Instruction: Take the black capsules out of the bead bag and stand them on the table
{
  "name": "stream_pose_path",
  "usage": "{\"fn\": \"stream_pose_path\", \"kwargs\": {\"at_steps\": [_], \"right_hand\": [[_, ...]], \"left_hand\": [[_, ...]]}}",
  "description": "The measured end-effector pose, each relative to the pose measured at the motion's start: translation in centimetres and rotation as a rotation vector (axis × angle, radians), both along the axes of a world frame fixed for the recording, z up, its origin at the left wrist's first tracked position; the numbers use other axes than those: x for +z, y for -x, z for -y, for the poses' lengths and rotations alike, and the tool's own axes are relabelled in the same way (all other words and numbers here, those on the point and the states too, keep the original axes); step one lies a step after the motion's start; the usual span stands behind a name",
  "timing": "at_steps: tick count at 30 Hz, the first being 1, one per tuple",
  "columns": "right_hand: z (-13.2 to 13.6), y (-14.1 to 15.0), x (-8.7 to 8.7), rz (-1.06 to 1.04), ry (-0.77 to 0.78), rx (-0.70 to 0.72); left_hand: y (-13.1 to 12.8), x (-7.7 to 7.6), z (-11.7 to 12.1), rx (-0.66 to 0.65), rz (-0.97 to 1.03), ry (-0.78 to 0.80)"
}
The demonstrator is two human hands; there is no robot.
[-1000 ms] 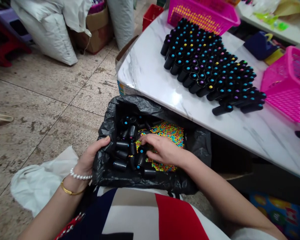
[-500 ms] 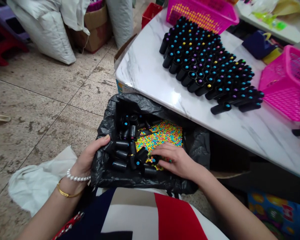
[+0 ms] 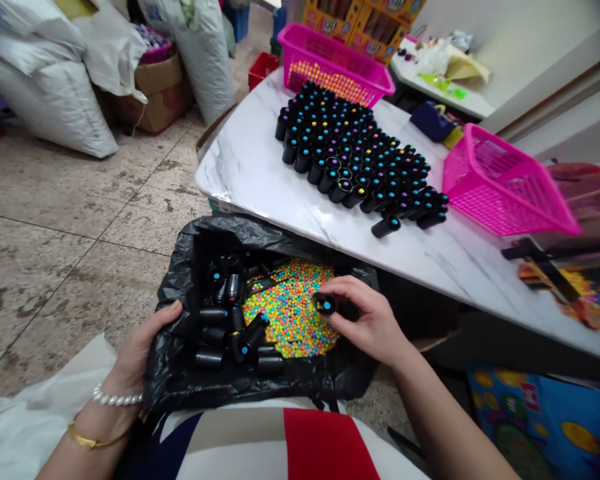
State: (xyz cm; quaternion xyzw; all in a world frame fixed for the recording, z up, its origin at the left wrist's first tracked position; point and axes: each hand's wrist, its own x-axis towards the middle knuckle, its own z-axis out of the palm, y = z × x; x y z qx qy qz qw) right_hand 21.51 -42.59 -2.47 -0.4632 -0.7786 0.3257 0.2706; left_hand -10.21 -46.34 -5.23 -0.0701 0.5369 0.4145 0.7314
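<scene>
A box lined with a black plastic bag (image 3: 180, 267) rests on my lap, filled with small coloured beads (image 3: 290, 310) and several loose black tubes (image 3: 230, 327). My left hand (image 3: 140, 350) grips the bag's left rim, thumb over the edge. Above the beads, my right hand (image 3: 365, 317) is closed on one black tube with a blue tip (image 3: 325, 305). On the white marble table (image 3: 260, 167) stands a dense block of upright black tubes (image 3: 355, 153) with coloured tips.
Two pink mesh baskets (image 3: 505, 190) (image 3: 330, 63) sit on the table, one at the right and one at the back. White sacks (image 3: 45, 93) and a cardboard box (image 3: 155, 93) stand on the tiled floor at the left. A white bag (image 3: 25, 420) lies beside my left arm.
My right hand has lifted off the beads with a blue-tipped black tube pinched in its fingers. The left hand still holds the bag's rim. The camera has tilted up and to the right.
</scene>
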Motion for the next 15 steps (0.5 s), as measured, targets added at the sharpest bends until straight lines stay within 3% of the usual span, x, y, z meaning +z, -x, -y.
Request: {"fn": "stream_pose_path", "kwargs": {"at_steps": [3,5,8,12,15], "right_hand": [[0.3,-0.1,0.3,-0.002,0.044,0.061],[0.2,-0.7,0.4,-0.059,0.085,0.03],[-0.8,-3.2,0.8,-0.133,-0.023,-0.265],[-3.7,-7.8,1.1,0.042,-0.322,-0.742],[-5.9,-9.9,0.9,0.148,-0.329,-0.867]], "left_hand": [[0.0,0.3,-0.1,0.005,-0.005,0.048],[-0.1,0.7,-0.1,-0.011,-0.005,0.132],[-0.2,1.4,-0.2,-0.043,0.005,0.257],[-0.4,1.7,-0.5,-0.017,0.079,0.274],[-0.5,1.4,-0.6,0.013,0.075,0.257]]}}
